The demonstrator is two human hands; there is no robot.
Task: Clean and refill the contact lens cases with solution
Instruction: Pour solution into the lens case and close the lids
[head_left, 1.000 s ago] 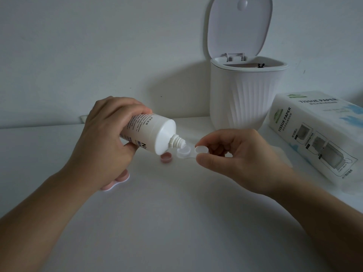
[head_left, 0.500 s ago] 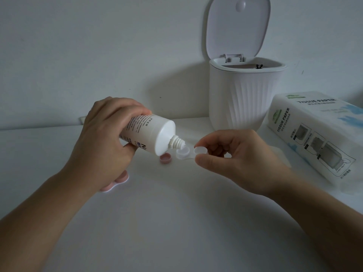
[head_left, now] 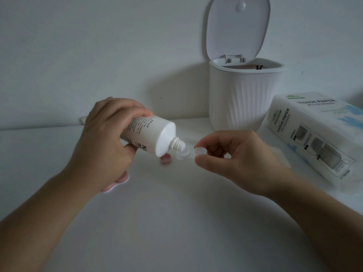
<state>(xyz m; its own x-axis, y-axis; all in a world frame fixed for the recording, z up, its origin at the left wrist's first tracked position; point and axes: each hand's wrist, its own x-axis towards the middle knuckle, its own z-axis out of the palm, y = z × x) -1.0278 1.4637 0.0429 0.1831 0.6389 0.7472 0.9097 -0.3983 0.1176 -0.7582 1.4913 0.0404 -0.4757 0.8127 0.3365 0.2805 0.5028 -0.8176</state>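
While left grip (head_left: 102, 142) holds bottle (head_left: 151, 134), right grip (head_left: 233, 154) pinches case (head_left: 188, 153) beside "TISSUE PAPER" pack (head_left: 314, 138).

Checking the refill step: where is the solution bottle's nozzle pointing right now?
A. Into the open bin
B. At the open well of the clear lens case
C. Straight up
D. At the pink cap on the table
B: the left hand tilts the solution bottle so its nozzle sits at the open well of the clear lens case, pinched by the right hand.
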